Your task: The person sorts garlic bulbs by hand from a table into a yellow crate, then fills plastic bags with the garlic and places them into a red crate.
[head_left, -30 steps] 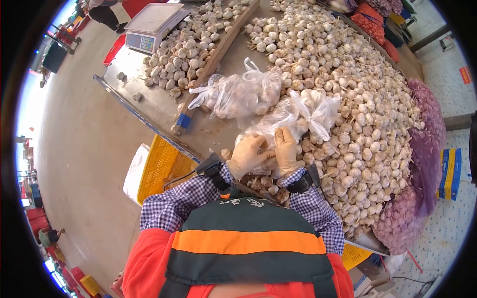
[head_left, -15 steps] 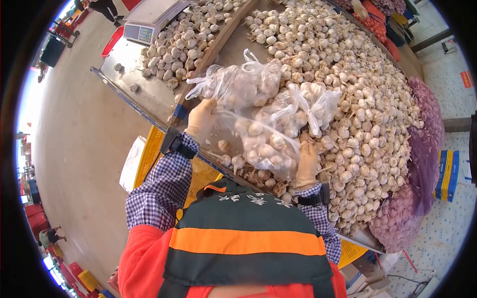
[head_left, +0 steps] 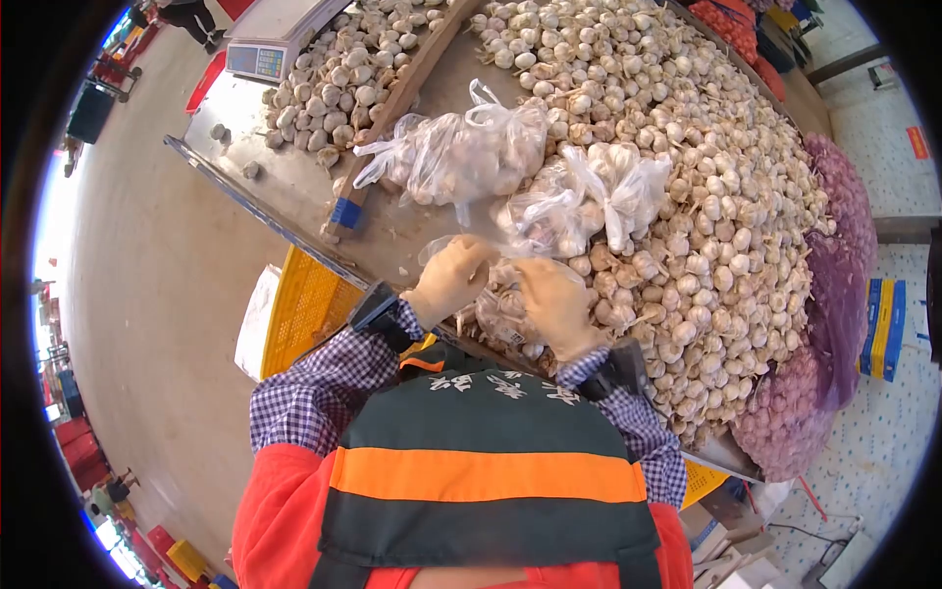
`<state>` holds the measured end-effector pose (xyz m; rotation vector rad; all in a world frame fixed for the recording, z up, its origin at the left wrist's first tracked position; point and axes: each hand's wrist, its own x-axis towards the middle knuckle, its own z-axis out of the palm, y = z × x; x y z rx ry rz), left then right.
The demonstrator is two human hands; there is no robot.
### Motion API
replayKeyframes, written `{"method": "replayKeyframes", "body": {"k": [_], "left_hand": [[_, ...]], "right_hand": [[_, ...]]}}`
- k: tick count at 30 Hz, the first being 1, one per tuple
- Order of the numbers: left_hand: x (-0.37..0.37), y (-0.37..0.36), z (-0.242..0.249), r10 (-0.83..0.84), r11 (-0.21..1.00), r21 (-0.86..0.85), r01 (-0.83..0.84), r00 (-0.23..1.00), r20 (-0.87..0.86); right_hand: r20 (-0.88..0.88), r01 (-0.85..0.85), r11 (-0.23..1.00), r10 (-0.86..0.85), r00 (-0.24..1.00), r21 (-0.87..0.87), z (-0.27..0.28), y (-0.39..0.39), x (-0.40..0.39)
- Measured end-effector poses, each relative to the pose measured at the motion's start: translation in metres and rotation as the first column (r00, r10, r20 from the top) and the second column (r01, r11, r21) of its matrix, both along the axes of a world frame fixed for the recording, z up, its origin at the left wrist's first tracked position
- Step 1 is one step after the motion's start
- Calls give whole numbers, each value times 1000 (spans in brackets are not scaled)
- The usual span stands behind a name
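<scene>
A clear plastic bag of garlic (head_left: 502, 316) rests at the near edge of the table, partly covered by my hands. My left hand (head_left: 449, 282) is closed on the bag's gathered top, fingers pinched. Close beside it on the right, my right hand (head_left: 559, 306) is also closed on the bag's upper part, fingertips pointing toward the left ones. Just beyond lie tied bags of garlic (head_left: 461, 152), and to their right stands another knotted bag of garlic (head_left: 628, 191). A big heap of loose garlic bulbs (head_left: 726, 236) spreads right of my hands.
A wooden divider (head_left: 402, 103) separates a second pile of bulbs (head_left: 339, 93) at upper left. A scale (head_left: 270, 49) stands behind it. Yellow crates (head_left: 309, 309) sit below the table's metal edge. Purple net sacks (head_left: 839, 334) line the right side.
Both hands have come together over the bag, my left moving right and down, my right moving left. The bag's stretched opening is now gathered between them.
</scene>
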<state>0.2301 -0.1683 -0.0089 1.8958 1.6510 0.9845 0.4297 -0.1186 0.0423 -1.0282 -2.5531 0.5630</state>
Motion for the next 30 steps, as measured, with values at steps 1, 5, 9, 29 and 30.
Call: {"method": "replayKeyframes", "body": {"k": [1, 5, 9, 29, 30], "left_hand": [[-1, 1, -13, 0, 1000, 1, 0, 1000, -1], [-17, 21, -3, -210, 964, -212, 162, 951, -228], [-33, 33, -5, -180, 843, -487, 228, 973, 143], [-44, 16, -3, -323, 701, -706, 105, 929, -183], [-48, 12, -4, -322, 703, -705, 100, 928, -189]], "right_hand": [[-1, 0, 1000, 0, 1000, 1, -15, 2, -1], [402, -92, 995, 68, 913, 42, -41, 14, -13], [417, -166, 983, 183, 890, -76, -27, 27, -24], [518, -136, 954, 261, 815, -267, -37, 0, -31], [608, -162, 966, 251, 753, -200, -41, -2, -38]]}}
